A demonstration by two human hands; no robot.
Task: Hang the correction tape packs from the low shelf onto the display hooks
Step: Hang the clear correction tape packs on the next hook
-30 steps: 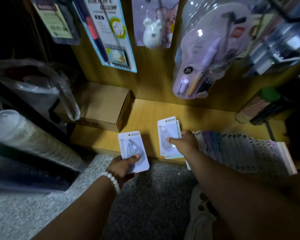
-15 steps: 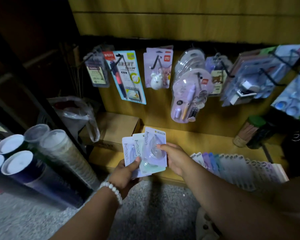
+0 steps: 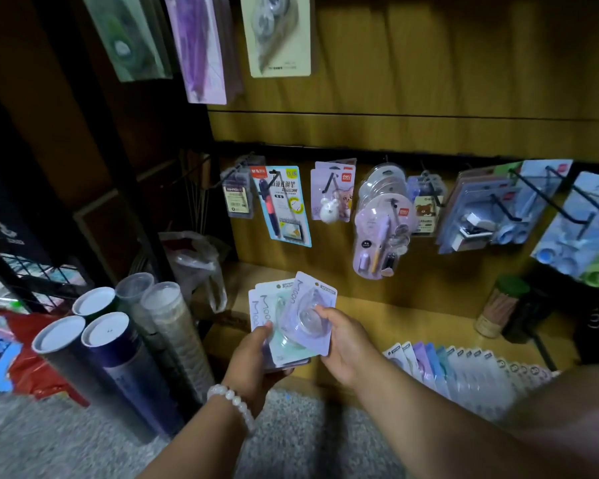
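Nearest the camera, two bare forearms reach forward over a grey speckled floor (image 3: 66, 440). The left wrist wears a white bead bracelet (image 3: 231, 402). The left hand (image 3: 253, 361) grips a fanned stack of correction tape packs (image 3: 274, 326) from below, thumb laid across their lower left corner. The right hand (image 3: 343, 344) pinches the top pack (image 3: 312, 305), a pale lilac card with a clear blister, thumb on the blister and fingers behind the card. That pack overlaps the stack held by the left hand, so the two hands are close together, joined through the cards, in the air in front of the low shelf.

Just beyond the right forearm, a long overlapping row of packs (image 3: 464, 371) lies on the low shelf (image 3: 412, 323), in white, lilac, blue and green. To the left, dark tubes with white caps (image 3: 94, 340) lean beside clear tubes, with a red bag (image 3: 25, 368) behind them. A cardboard box (image 3: 222, 316) lies at the shelf's left end, partly hidden by the stack, and a thin plastic bag (image 3: 194, 261) hangs above it. A green-capped jar of sticks (image 3: 498, 305) stands toward the right.

Farther back, display hooks (image 3: 512, 198) on the wooden wall carry blister cards: a pen pack (image 3: 281, 205), a mouse-shaped item (image 3: 331, 202) and round lilac packs (image 3: 381, 229). More cards hang higher up.
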